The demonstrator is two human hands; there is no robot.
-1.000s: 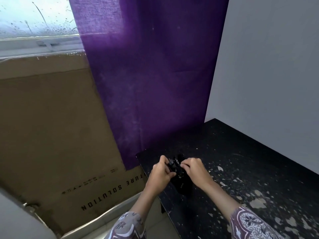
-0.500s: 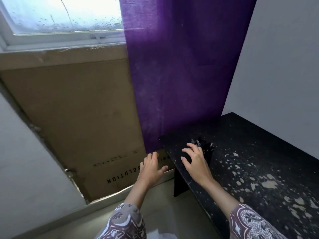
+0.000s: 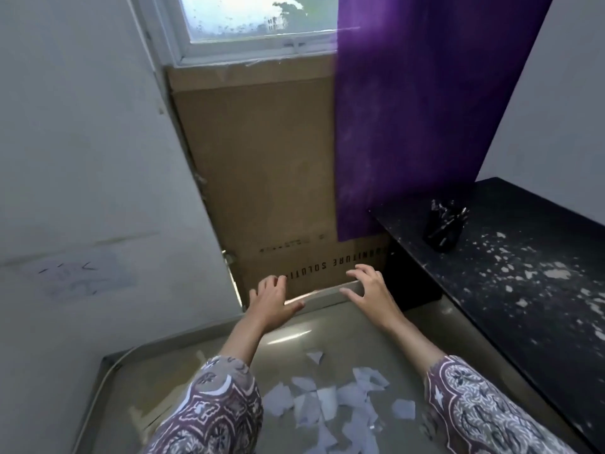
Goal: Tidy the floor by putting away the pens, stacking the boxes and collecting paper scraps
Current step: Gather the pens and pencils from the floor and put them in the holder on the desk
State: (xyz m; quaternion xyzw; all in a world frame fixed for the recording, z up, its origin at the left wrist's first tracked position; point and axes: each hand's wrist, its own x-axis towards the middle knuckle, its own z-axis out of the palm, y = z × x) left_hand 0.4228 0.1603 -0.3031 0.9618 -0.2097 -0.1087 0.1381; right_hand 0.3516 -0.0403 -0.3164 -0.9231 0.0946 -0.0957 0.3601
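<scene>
1. Left hand [image 3: 273, 301] and right hand [image 3: 371, 291] both spread, fingers loose, holding nothing, held above the floor [image 3: 409, 326].
2. Paper scraps [image 3: 330, 401] scattered on floor between the sleeves.
3. Black pen holder [image 3: 442, 229] with pens stands near the dark surface's [image 3: 523, 290] far left corner.

Glossy floor [image 3: 343, 335] lying strewn with torn paper scraps [image 3: 330, 401], black speckled table [image 3: 523, 290] carrying a dark pen holder [image 3: 443, 226]

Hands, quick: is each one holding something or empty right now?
Left hand: open, fingers spread, holding nothing.
Right hand: open, fingers spread, holding nothing.
</scene>
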